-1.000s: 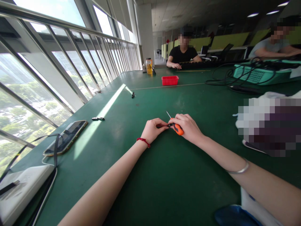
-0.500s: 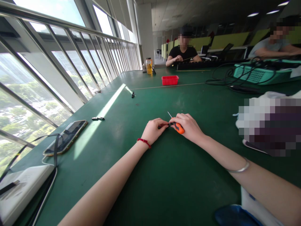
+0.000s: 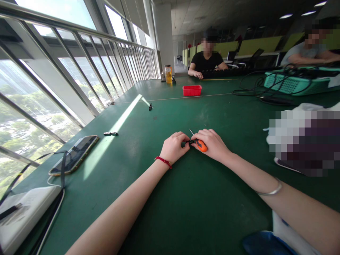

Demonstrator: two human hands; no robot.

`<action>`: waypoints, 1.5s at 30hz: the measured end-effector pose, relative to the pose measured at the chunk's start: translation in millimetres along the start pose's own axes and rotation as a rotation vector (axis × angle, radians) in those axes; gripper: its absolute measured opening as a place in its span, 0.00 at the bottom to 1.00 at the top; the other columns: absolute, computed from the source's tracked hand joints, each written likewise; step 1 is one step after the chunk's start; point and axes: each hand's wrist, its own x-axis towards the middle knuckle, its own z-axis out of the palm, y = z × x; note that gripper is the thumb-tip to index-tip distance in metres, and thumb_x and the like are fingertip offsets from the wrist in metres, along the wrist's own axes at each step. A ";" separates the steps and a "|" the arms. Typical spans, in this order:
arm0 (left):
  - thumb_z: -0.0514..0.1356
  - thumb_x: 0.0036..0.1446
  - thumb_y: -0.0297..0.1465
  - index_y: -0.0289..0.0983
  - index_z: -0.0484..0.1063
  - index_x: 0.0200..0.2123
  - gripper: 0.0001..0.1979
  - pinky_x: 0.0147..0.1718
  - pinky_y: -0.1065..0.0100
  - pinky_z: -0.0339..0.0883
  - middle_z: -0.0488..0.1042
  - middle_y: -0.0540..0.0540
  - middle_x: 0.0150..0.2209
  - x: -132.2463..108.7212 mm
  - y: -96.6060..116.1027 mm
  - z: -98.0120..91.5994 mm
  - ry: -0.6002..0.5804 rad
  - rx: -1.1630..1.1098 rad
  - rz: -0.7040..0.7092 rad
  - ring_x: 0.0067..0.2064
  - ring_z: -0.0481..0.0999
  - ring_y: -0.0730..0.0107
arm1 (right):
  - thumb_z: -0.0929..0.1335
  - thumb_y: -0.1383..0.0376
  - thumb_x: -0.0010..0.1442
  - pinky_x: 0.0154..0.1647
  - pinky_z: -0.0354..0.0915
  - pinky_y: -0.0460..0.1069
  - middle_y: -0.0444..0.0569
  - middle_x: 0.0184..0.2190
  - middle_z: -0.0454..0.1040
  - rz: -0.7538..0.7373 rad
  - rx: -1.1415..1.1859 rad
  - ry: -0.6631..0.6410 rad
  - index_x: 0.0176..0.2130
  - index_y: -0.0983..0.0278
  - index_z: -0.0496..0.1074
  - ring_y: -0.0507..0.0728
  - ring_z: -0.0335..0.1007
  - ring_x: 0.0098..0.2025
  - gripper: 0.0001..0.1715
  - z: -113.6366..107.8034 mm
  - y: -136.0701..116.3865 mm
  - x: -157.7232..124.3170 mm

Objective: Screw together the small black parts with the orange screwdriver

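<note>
My right hand (image 3: pixel 212 143) is closed round a screwdriver (image 3: pixel 201 145) with an orange and black handle; its thin metal shaft points up and away to the left. Between the fingertips of my left hand (image 3: pixel 175 146) is a small black part (image 3: pixel 187 143), mostly covered by the fingers, so its kind cannot be made out. Both hands meet over the green table (image 3: pixel 148 198), and the right fingertips come close to or touch the black part. Farther off lie two similar small black pieces, one upright (image 3: pixel 150 107) and one flat (image 3: pixel 111 134).
A phone (image 3: pixel 75 156) and a white power strip (image 3: pixel 29 212) with cables lie at left, beside a metal railing (image 3: pixel 87 67). A red tray (image 3: pixel 192 90) and a jar (image 3: pixel 168 74) stand farther back. At right is a teal basket (image 3: pixel 289 85). Two people (image 3: pixel 208 61) sit beyond.
My left fingers have shifted slightly, showing more of the black part, and the screwdriver has tilted a little. The person opposite has lowered a hand to the table.
</note>
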 end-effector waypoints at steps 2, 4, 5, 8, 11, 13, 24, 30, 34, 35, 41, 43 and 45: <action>0.55 0.49 0.27 0.37 0.70 0.29 0.04 0.35 0.71 0.66 0.73 0.49 0.32 -0.2 0.0 0.2 0.010 0.020 0.008 0.37 0.72 0.70 | 0.65 0.64 0.57 0.39 0.56 0.50 0.48 0.32 0.70 0.004 -0.006 -0.005 0.37 0.62 0.71 0.57 0.63 0.37 0.07 0.4 0.6 0.2; 0.55 0.50 0.27 0.38 0.69 0.29 0.04 0.35 0.70 0.66 0.73 0.49 0.33 -0.4 0.0 0.4 0.021 0.037 0.017 0.37 0.72 0.70 | 0.64 0.63 0.58 0.39 0.56 0.50 0.48 0.32 0.70 0.009 -0.014 -0.009 0.37 0.62 0.71 0.57 0.63 0.37 0.08 0.5 1.0 0.3; 0.56 0.50 0.27 0.38 0.69 0.30 0.03 0.35 0.70 0.66 0.73 0.49 0.33 -0.5 0.0 0.5 0.026 0.044 0.021 0.37 0.71 0.70 | 0.64 0.63 0.58 0.39 0.56 0.50 0.48 0.32 0.70 0.012 -0.018 -0.012 0.37 0.62 0.71 0.57 0.63 0.37 0.08 0.4 1.0 0.4; 0.56 0.50 0.27 0.38 0.69 0.30 0.03 0.35 0.70 0.66 0.73 0.50 0.32 -0.5 0.4 0.2 0.046 0.053 0.037 0.37 0.71 0.70 | 0.64 0.63 0.57 0.38 0.56 0.50 0.48 0.32 0.70 0.019 -0.033 -0.015 0.36 0.62 0.71 0.57 0.63 0.37 0.07 -0.2 0.2 0.4; 0.56 0.51 0.27 0.38 0.69 0.30 0.03 0.34 0.71 0.66 0.73 0.50 0.31 -0.5 0.9 -0.3 0.073 0.053 0.076 0.36 0.71 0.71 | 0.64 0.64 0.57 0.38 0.56 0.50 0.49 0.31 0.70 0.019 -0.049 -0.016 0.36 0.62 0.71 0.57 0.63 0.36 0.07 -0.7 -1.0 0.3; 0.55 0.51 0.27 0.38 0.70 0.30 0.04 0.34 0.71 0.66 0.73 0.50 0.31 -0.5 0.9 -0.2 0.084 0.053 0.104 0.35 0.70 0.71 | 0.64 0.64 0.57 0.38 0.56 0.50 0.48 0.31 0.70 0.022 -0.052 -0.015 0.36 0.62 0.71 0.57 0.64 0.36 0.07 -0.6 -1.6 0.3; 0.57 0.51 0.26 0.37 0.73 0.32 0.06 0.36 0.69 0.67 0.72 0.48 0.32 0.4 -2.5 -0.1 0.066 -0.045 0.081 0.36 0.71 0.69 | 0.64 0.67 0.54 0.40 0.58 0.50 0.48 0.34 0.69 -0.013 0.008 0.103 0.40 0.63 0.69 0.57 0.65 0.38 0.11 -1.1 -0.9 1.0; 0.57 0.52 0.26 0.37 0.71 0.31 0.04 0.37 0.69 0.67 0.73 0.48 0.32 0.7 -3.9 -0.6 0.077 -0.105 0.095 0.37 0.71 0.69 | 0.64 0.67 0.55 0.40 0.58 0.50 0.48 0.33 0.69 -0.020 0.004 0.115 0.39 0.63 0.69 0.56 0.65 0.36 0.09 -1.3 -0.6 0.8; 0.57 0.53 0.26 0.37 0.70 0.32 0.03 0.37 0.69 0.67 0.73 0.48 0.33 0.8 -4.8 -0.7 0.079 -0.128 0.112 0.37 0.71 0.69 | 0.64 0.64 0.56 0.40 0.57 0.50 0.48 0.32 0.69 -0.020 0.011 0.113 0.38 0.63 0.70 0.56 0.65 0.37 0.08 -0.1 0.0 0.5; 0.57 0.53 0.26 0.37 0.70 0.32 0.03 0.37 0.69 0.67 0.73 0.48 0.33 0.8 -4.7 -0.8 0.079 -0.131 0.113 0.37 0.71 0.69 | 0.64 0.64 0.57 0.40 0.57 0.50 0.48 0.32 0.70 -0.021 0.013 0.113 0.38 0.63 0.70 0.56 0.65 0.37 0.08 0.0 0.2 0.4; 0.57 0.53 0.28 0.37 0.70 0.32 0.03 0.37 0.68 0.66 0.73 0.48 0.32 1.0 -4.1 -1.1 0.079 -0.078 0.090 0.37 0.71 0.69 | 0.63 0.65 0.59 0.40 0.57 0.50 0.48 0.32 0.69 -0.030 -0.003 0.096 0.38 0.63 0.70 0.56 0.64 0.37 0.08 0.1 1.1 0.4; 0.58 0.53 0.29 0.38 0.71 0.31 0.03 0.37 0.66 0.65 0.74 0.48 0.32 1.1 -4.6 -1.0 0.084 -0.022 0.078 0.36 0.70 0.68 | 0.63 0.65 0.59 0.40 0.57 0.50 0.48 0.32 0.69 -0.029 -0.003 0.096 0.38 0.62 0.70 0.56 0.64 0.37 0.08 -0.1 0.7 0.5; 0.58 0.53 0.30 0.38 0.72 0.31 0.04 0.38 0.65 0.65 0.74 0.48 0.33 1.3 -5.4 -0.7 0.092 0.017 0.067 0.36 0.70 0.67 | 0.62 0.65 0.59 0.40 0.57 0.50 0.48 0.32 0.70 -0.025 0.003 0.091 0.38 0.62 0.70 0.56 0.65 0.37 0.08 -0.9 -0.2 0.6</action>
